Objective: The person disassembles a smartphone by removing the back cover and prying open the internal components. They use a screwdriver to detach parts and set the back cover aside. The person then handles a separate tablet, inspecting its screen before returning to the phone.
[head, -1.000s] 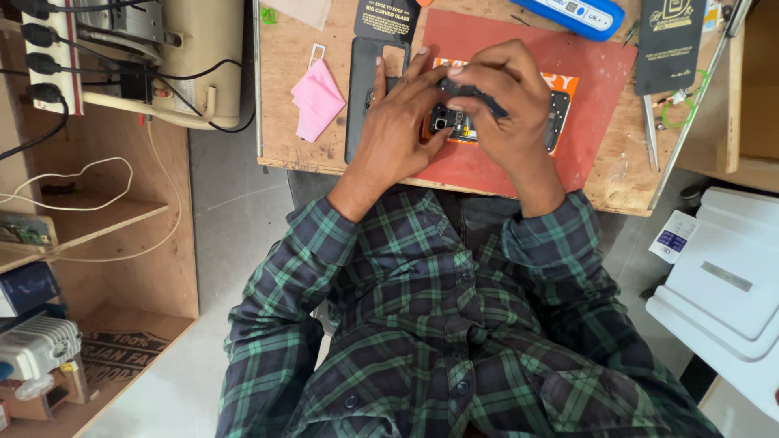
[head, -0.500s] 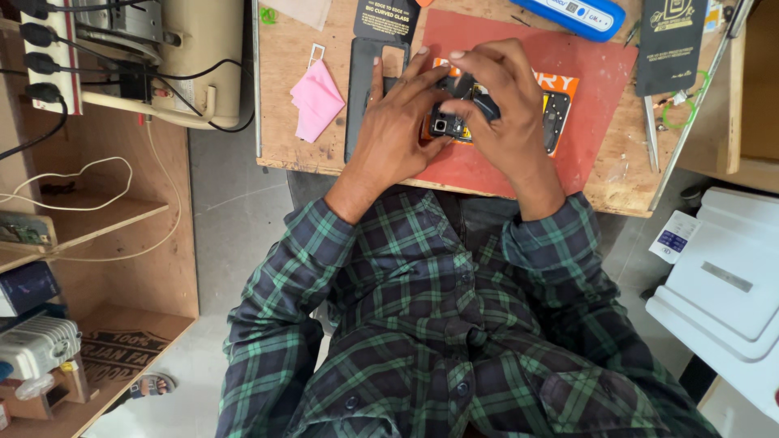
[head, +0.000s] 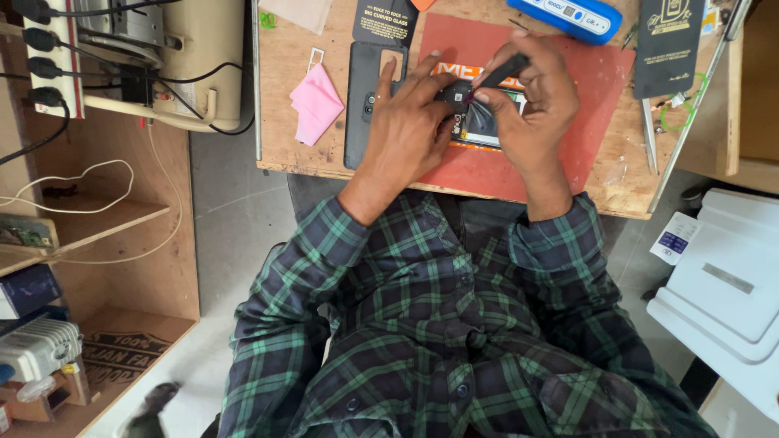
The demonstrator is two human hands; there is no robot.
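Note:
My left hand point(head: 403, 134) rests on an opened phone point(head: 479, 122) lying on a red mat point(head: 596, 89), its fingertips pinching a small black part point(head: 456, 95) at the phone's top. My right hand point(head: 535, 109) is beside it, gripping a slim black tool point(head: 501, 71) whose tip meets that part. A dark phone back cover point(head: 363, 113) lies just left of my left hand. The phone's lower part is hidden under both hands.
On the wooden bench point(head: 284, 146): a pink cloth point(head: 315, 101), black packets point(head: 385, 20) point(head: 670, 45), a blue device point(head: 566, 16), tweezers point(head: 649, 134). A beige machine point(head: 191, 49) and plug strip point(head: 53, 49) stand left. A white box point(head: 722, 284) sits right.
My right hand has lifted off the phone and now angles the black tool down at the small part; my left fingers have shifted up to pinch it.

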